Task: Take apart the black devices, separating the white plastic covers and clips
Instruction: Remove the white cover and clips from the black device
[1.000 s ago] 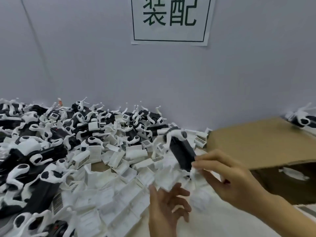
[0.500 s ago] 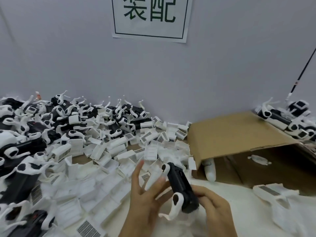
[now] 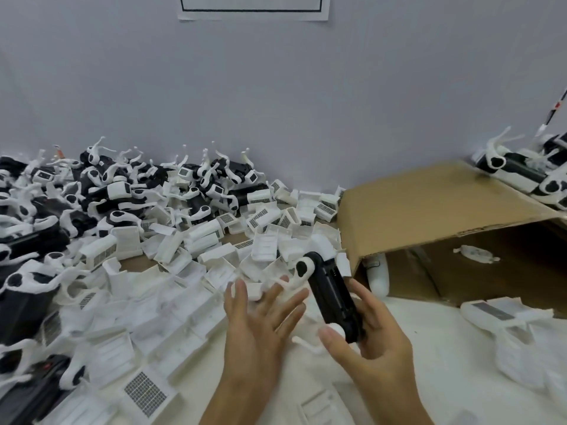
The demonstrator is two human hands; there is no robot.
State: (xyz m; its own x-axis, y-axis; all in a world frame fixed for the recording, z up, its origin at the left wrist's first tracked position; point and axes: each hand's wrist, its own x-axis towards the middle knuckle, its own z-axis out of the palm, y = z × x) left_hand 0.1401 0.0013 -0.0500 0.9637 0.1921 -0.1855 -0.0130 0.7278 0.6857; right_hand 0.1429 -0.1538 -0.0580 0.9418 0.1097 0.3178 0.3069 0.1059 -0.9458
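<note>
Soft, even, bright light leaves only faint shadows, the white plastic covers [image 3: 171,305] near the bottom are washed out and blurred, and the wide lens bends the open brown cardboard box [image 3: 429,210] at the edge.

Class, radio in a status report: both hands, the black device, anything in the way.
Left hand open, fingers spread. Right hand grips oblong black plastic device, white clip still attached. Loose white plastic covers heaped beside; nothing blocking.
</note>
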